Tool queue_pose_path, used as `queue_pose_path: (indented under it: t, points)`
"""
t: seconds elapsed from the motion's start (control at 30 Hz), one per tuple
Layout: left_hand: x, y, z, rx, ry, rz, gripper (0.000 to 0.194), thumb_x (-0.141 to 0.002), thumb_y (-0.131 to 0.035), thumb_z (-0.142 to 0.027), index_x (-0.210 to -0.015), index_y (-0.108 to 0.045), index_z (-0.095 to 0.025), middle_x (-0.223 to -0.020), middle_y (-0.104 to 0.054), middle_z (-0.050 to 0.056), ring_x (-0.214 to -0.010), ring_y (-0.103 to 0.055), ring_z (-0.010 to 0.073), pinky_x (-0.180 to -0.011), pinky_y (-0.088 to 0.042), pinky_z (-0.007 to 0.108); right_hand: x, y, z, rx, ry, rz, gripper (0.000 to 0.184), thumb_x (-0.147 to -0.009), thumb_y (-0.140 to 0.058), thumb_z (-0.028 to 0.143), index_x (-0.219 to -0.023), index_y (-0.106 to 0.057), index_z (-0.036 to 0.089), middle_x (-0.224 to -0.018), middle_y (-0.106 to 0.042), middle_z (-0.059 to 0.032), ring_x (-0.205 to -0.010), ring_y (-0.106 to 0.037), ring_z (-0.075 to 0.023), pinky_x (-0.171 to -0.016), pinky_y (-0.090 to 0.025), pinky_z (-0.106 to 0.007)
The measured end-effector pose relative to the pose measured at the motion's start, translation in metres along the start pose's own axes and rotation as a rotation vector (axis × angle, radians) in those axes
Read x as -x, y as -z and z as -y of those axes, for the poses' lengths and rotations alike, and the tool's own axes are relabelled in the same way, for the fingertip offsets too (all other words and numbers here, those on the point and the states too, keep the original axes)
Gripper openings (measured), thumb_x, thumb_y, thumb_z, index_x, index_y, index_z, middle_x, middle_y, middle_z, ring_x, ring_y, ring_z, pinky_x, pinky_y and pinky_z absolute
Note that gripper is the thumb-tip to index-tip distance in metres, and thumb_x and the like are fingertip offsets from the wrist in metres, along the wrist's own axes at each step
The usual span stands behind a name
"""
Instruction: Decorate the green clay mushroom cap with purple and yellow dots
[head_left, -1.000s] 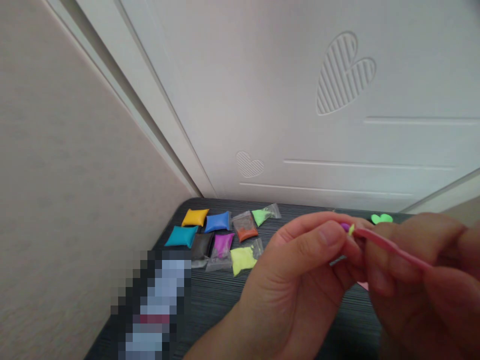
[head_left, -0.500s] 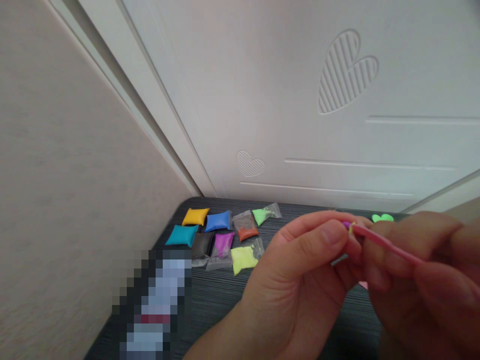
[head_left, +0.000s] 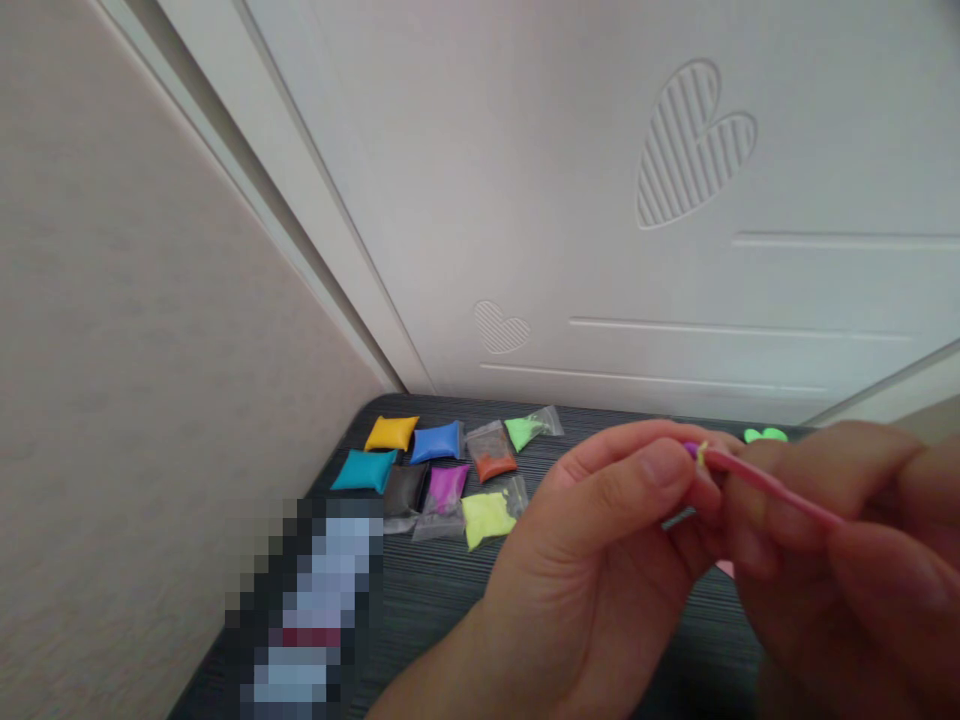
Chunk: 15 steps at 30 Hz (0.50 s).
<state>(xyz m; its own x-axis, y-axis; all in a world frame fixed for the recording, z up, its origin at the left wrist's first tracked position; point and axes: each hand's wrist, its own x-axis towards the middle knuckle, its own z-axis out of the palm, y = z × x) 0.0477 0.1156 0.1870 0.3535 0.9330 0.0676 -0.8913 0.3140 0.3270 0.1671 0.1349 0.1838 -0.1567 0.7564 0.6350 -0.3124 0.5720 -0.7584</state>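
My left hand (head_left: 600, 540) pinches a small purple piece of clay (head_left: 691, 450) between thumb and forefinger, and only its end shows. My right hand (head_left: 847, 550) is closed on a slender pink modelling tool (head_left: 780, 488), which slants up to the left. The tool's tip meets a tiny pale yellow bit (head_left: 703, 456) against the purple piece. Both hands are held above the dark table, close together. The right fingers partly hide behind the tool and the thumb.
Several packets of coloured clay lie on the dark table (head_left: 420, 590), among them a yellow packet (head_left: 391, 434) and a lime one (head_left: 487, 516). A bright green piece (head_left: 765, 436) sits behind my right hand. A white door (head_left: 562, 200) stands behind the table; a pixelated object lies at left.
The pale yellow bit at the tool's tip has shifted very slightly. Both hands keep nearly the same place and grip.
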Motion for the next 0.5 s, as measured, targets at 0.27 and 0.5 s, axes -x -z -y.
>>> queue_pose_path:
  t: [0.27, 0.5]
  points:
    - [0.0, 0.0, 0.0, 0.02, -0.011, 0.009, 0.013, -0.076, -0.055, -0.023, -0.069, -0.064, -0.016, -0.07, -0.055, -0.001, -0.066, -0.048, 0.0077, -0.075, -0.041, 0.023, 0.003, -0.022, 0.007, -0.009, -0.025, -0.225, 0.022, -0.07, -0.06, 0.014, -0.056, -0.049, 0.027, -0.058, -0.06, 0.0019, -0.054, -0.056, -0.0146, -0.074, -0.056, -0.033]
    - [0.0, 0.0, 0.0, -0.016, -0.009, 0.009, 0.013, -0.075, -0.056, -0.025, -0.07, -0.065, -0.018, -0.07, -0.052, -0.001, -0.066, -0.046, 0.008, -0.074, -0.042, 0.024, 0.004, -0.019, 0.005, -0.045, -0.114, -0.239, 0.021, -0.068, -0.061, 0.012, -0.059, -0.049, 0.026, -0.057, -0.061, 0.0022, -0.052, -0.055, -0.014, -0.061, -0.055, -0.029]
